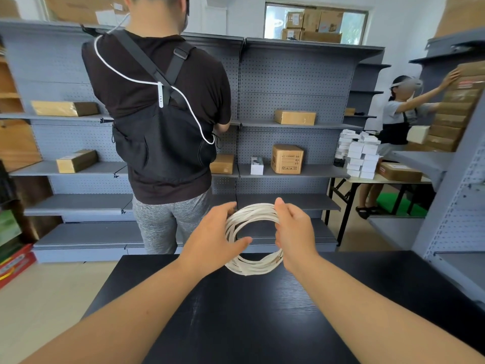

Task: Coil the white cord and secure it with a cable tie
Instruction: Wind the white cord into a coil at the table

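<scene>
Head view: white cord [252,267] is sitting as a round multi-turn coil, held up between both hands at the far edge of the black bench [236,316]. On the coil's left side, left hand [215,237] is gripping it, with the thumb hooking through the ring's opening and the fingers going behind the strands. On the right side, right hand [295,232] is gripping too, with the thumb pointing up by the top arc and the fingers wrapping round the bundle. So both hands are clamped on the cord, facing each other across the ring. Can't tell if the bottom arc is touching the bench or hanging just above it. Strands are lying loosely, and a few are splaying at the lower arc.

Beyond the bench, a person in a black vest [162,122] is standing back-on, facing grey pegboard shelving [288,74] that is carrying cardboard boxes [286,158]. Far right, another person [399,114] is reaching up to a stack of brown boxes [451,119], near stacked white boxes [359,156].
</scene>
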The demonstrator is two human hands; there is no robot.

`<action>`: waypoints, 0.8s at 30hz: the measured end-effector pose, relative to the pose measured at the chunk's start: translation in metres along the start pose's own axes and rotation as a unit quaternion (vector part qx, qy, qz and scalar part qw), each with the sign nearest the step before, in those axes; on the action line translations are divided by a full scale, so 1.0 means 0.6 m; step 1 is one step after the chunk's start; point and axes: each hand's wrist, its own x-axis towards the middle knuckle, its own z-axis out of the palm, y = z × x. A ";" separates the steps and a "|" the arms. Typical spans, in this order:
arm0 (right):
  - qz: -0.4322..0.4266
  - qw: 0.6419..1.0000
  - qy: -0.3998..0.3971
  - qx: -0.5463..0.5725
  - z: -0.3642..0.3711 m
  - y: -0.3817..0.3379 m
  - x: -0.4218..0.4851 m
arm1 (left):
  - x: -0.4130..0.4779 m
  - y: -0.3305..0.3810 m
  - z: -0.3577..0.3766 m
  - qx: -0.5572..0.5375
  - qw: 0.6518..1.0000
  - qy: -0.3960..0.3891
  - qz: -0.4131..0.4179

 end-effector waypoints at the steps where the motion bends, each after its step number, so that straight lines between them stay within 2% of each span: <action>1: -0.009 1.000 0.006 -0.012 0.000 -0.002 0.002 | -0.003 0.005 -0.002 0.038 0.998 0.034 0.027; 3: -0.025 0.999 0.015 -0.024 0.001 -0.008 0.006 | -0.008 0.019 -0.003 0.125 0.983 0.094 0.094; 6: -0.049 0.998 0.020 -0.037 0.003 -0.016 0.007 | -0.015 0.038 0.012 0.200 0.958 0.118 0.168; 11: -0.027 0.999 0.021 -0.035 0.010 -0.022 0.012 | -0.025 0.027 0.046 0.305 0.938 0.062 0.150; 15: 0.007 1.000 -0.001 -0.008 0.021 -0.024 0.010 | -0.026 0.002 0.065 0.309 0.939 0.075 0.133; 20: 0.035 0.999 -0.039 0.004 0.023 -0.035 -0.001 | -0.014 -0.010 0.062 0.284 0.939 0.144 0.132; 24: 0.061 0.995 -0.073 0.005 0.021 -0.045 -0.005 | 0.001 -0.024 0.047 0.303 0.928 0.144 0.158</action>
